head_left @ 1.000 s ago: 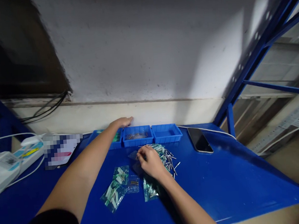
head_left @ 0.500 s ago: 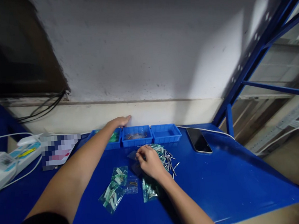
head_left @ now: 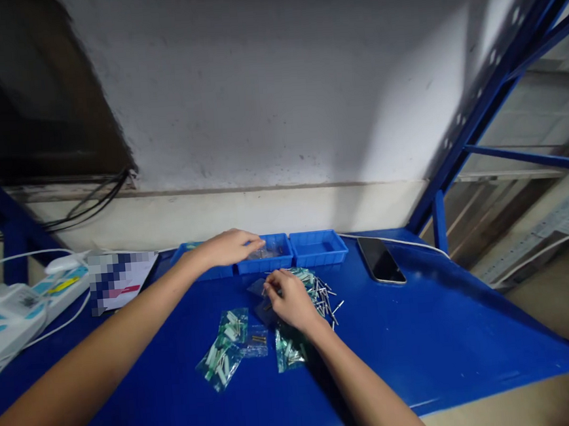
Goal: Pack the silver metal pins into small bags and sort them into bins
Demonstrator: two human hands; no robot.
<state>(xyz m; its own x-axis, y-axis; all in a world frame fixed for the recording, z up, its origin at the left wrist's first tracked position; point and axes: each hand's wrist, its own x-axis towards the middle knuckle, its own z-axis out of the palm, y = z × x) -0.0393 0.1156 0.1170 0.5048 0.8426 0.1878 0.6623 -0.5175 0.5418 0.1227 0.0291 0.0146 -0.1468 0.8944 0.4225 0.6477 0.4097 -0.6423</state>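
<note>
My left hand is over the left edge of the middle blue bin, its fingers together at the clear bags inside; what they grip is too small to tell. My right hand is closed at the left side of a pile of metal pins, by a dark clear bag. Its fingertips pinch something I cannot make out. Nearer me lie green-tinted bags of white plugs, a small bag of brass-coloured pieces and another green bag.
The right blue bin and a partly covered left bin flank the middle one. A phone lies at the right. Power strips with cables and a printed card are at the left.
My left hand has moved from behind the bins down to the middle bin. My right hand stays by the pins. The view has shifted slightly.
</note>
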